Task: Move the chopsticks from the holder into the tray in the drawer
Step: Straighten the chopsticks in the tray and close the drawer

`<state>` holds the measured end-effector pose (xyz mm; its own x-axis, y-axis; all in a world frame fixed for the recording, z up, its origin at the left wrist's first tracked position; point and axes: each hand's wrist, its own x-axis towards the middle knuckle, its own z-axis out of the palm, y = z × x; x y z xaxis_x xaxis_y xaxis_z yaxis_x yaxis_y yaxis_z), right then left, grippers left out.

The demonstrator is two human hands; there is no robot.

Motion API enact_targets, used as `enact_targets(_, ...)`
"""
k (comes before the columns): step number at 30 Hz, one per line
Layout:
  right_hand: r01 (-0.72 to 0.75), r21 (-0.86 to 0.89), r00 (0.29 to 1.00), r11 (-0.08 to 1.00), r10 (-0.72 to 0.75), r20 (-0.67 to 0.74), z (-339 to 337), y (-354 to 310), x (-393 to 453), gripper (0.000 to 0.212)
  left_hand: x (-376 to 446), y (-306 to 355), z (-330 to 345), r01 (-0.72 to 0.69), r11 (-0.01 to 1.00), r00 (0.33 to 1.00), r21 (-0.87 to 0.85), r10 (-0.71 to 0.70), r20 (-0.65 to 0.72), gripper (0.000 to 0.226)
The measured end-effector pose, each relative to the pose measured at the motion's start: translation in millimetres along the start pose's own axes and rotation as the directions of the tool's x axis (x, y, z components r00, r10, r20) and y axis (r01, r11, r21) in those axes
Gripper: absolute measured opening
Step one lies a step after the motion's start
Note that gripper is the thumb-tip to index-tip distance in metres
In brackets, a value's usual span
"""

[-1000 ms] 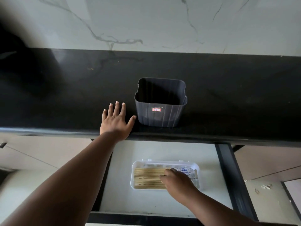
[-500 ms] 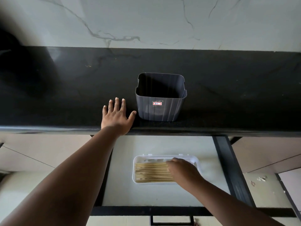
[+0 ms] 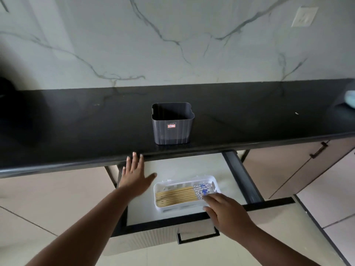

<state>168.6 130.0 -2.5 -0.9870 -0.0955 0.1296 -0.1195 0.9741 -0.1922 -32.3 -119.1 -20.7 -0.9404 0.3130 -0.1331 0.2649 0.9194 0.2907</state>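
Note:
A dark grey holder (image 3: 172,124) stands upright on the black counter, and nothing shows inside it. Below, the drawer (image 3: 197,225) is pulled out. A white tray (image 3: 163,207) lies on its pale floor. Several wooden chopsticks (image 3: 178,195) with blue-patterned ends lie side by side in the tray. My right hand (image 3: 227,215) rests at the tray's right front corner, fingertips touching the patterned ends, holding nothing. My left hand (image 3: 135,176) hovers with fingers spread over the drawer's left side, just under the counter edge.
The black counter (image 3: 76,131) runs the full width under a marble wall. The drawer front has a black bar handle (image 3: 197,237). A closed cabinet with a dark handle (image 3: 319,150) sits to the right. A dark shape (image 3: 7,104) fills the far left.
My left hand came off the counter top and dropped over the drawer's left side. My right hand slid from the chopsticks' middle to the tray's right corner. The view pulled back.

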Motion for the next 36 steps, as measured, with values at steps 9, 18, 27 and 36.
enact_targets(9,-0.056,-0.221,0.982,0.974,0.094,0.167,16,4,-80,0.091,-189,16,77,-0.118,0.978,0.988,0.172,0.133,-0.082,0.087)
enact_targets(18,-0.087,-0.168,0.949,0.982,0.133,0.287,9,2,-92,0.074,-229,23,72,-0.085,0.955,0.991,0.284,0.111,-0.077,0.110)
enact_targets(27,-0.077,-0.200,0.941,0.977,0.137,0.309,16,3,-96,0.090,-223,10,80,-0.131,0.933,0.985,0.336,0.161,-0.061,0.118)
enact_targets(36,-0.080,-0.261,0.908,0.962,0.179,0.380,12,23,-9,0.092,-138,1,66,-0.123,0.925,0.977,0.358,0.177,-0.122,0.104)
